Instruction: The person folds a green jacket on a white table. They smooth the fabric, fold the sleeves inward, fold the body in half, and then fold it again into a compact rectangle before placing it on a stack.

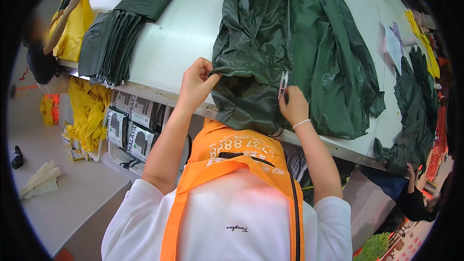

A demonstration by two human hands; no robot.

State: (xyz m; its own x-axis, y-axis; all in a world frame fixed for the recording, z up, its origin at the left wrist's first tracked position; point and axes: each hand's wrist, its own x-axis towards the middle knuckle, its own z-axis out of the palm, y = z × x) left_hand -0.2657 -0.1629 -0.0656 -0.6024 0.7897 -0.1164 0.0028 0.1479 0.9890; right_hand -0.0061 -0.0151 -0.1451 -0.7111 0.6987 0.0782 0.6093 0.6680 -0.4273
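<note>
A dark green rain jacket (319,63) lies spread on the white table in front of me, its front placket running down the middle. My left hand (195,84) is closed in a pinch on the fabric at the jacket's left edge. Between the hands, the lower part of the cloth drapes toward me over the table's edge. My right hand (296,107) is closed around a small pair of thread snips (282,85) with pale handles. The snips point away from me and rest against the jacket near its placket. My right fingers partly hide them.
Folded dark green pieces (108,43) are stacked on the table (179,34) at left. Yellow garments (87,111) and packaged goods (140,140) sit below its edge. Dark green garments (413,111) hang at right. Other people work at far left (43,63) and far right (415,203).
</note>
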